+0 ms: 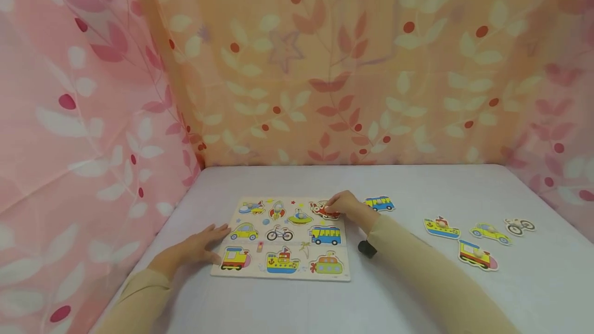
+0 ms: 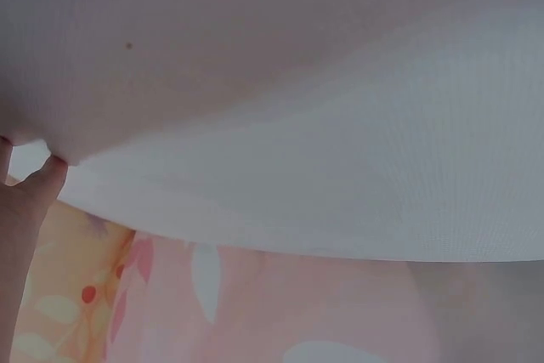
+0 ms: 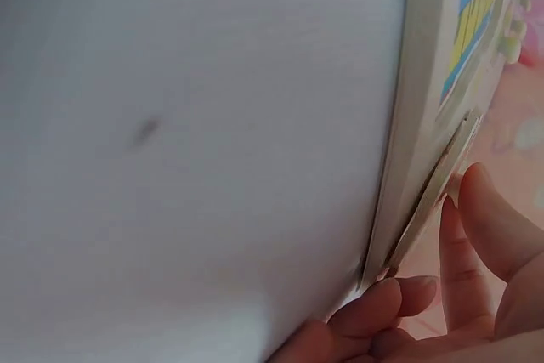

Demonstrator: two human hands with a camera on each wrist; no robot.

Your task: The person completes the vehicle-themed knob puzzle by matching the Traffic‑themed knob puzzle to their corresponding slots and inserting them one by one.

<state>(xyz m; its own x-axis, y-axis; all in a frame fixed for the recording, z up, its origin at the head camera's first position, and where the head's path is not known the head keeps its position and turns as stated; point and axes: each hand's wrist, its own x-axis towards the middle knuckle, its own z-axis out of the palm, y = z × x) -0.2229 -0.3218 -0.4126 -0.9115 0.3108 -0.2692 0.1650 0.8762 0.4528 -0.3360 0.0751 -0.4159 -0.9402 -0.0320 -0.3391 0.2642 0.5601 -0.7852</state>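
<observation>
Board: thin pale slab (image 1: pixel 303 274) with a smooth printed face and straight edges, spreading left of and below the grip.
Loose pieces: flat cut-outs with white borders; the bus (image 1: pixel 383 204) is just right of the grip, while ship (image 1: pixel 442 227), car (image 1: pixel 490 233), bicycle (image 1: pixel 520 227) and train (image 1: pixel 478 256) are farther right.
Cloth: white (image 1: pixel 260 308), finely woven in the left wrist view, under everything.
Curtain: leaf-printed fabric (image 1: pixel 325 66), beyond the grip.
Hidden: fingers cover part of the helicopter and nearly all of its knob; the left wrist view cuts off most of the left hand.
Unclear: a dark object (image 1: pixel 367 249) below the grip, beside the sleeve.
Helicopter: red piece (image 1: pixel 319 210) in the grip, at the board's upper right corner, slightly tilted against its face.
Right hand: thumb and finger (image 1: pixel 350 206) pinch the helicopter's knob.
Left hand: fingers extended (image 1: pixel 199 246) at the board's left edge, holding nothing.
</observation>
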